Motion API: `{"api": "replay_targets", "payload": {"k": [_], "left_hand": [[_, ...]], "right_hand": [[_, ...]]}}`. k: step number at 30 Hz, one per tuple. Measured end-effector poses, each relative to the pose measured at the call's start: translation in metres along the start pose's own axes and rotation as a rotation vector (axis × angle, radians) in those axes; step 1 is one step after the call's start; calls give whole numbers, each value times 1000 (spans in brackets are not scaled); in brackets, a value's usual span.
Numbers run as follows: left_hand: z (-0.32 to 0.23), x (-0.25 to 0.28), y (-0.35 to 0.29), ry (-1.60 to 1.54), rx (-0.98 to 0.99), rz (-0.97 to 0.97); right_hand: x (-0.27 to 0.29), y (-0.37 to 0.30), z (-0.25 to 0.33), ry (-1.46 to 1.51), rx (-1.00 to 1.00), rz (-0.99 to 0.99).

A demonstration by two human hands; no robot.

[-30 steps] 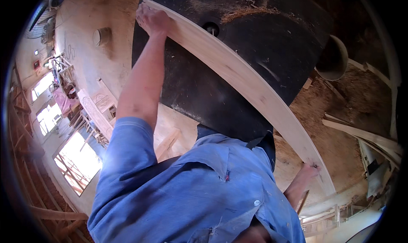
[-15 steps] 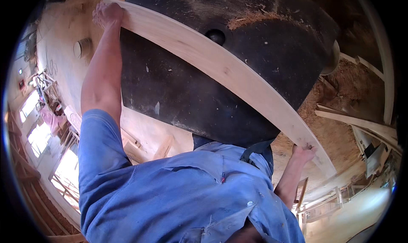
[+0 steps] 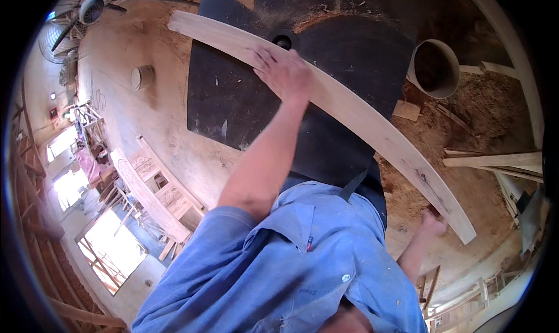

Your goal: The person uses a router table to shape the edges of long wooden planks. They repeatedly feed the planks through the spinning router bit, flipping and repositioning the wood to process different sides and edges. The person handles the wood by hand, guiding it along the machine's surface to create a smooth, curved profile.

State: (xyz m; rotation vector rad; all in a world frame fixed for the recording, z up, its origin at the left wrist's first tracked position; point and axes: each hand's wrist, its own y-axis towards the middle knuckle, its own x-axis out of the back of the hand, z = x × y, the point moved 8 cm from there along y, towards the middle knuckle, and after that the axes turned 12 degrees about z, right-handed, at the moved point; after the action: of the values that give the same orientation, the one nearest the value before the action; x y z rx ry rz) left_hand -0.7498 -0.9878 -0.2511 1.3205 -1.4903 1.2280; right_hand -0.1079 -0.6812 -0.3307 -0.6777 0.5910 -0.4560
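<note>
A long, pale, curved wooden board point(image 3: 367, 123) lies slantwise across a dark metal machine table point(image 3: 338, 132), its right end jutting past the table's edge. My left hand point(image 3: 288, 77) rests on the board left of its middle, fingers spread and stretched over the wood. At the near right end, my right hand point(image 3: 432, 222) is closed on the board's lower edge; its fingertips are partly hidden. Just beyond the board, close to my left hand, a round black spindle fitting point(image 3: 283, 42) sits in the tabletop. A dark knotty mark shows on the board near my right hand.
Sawdust point(image 3: 326, 18) lies on the tabletop and over the floor at right. A wide open pipe point(image 3: 434, 68) stands beside the table, with wood strips point(image 3: 495, 158) nearer. At left are a fan point(image 3: 91, 10), a short cylinder point(image 3: 142, 77) and carved wooden panels point(image 3: 157, 187).
My left hand has left the board's far left end and now lies nearer its middle. The board has shifted slightly right and toward me; my right hand stays near its right end.
</note>
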Motion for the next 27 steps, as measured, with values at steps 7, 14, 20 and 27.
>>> {"api": "replay_targets", "payload": {"k": [7, 14, 20, 27], "left_hand": [[-12, -14, -21, -1, 60, 43], [11, -7, 23, 5, 99, 16], [26, 2, 49, -31, 71, -26], [33, 8, 58, -23, 19, -96]], "right_hand": [[-6, 38, 81, -293, 120, -83], [-19, 64, 65, -372, 146, -76], [-37, 56, 52, -350, 90, -3], [-56, 71, 184, -1480, 465, -446]]}}
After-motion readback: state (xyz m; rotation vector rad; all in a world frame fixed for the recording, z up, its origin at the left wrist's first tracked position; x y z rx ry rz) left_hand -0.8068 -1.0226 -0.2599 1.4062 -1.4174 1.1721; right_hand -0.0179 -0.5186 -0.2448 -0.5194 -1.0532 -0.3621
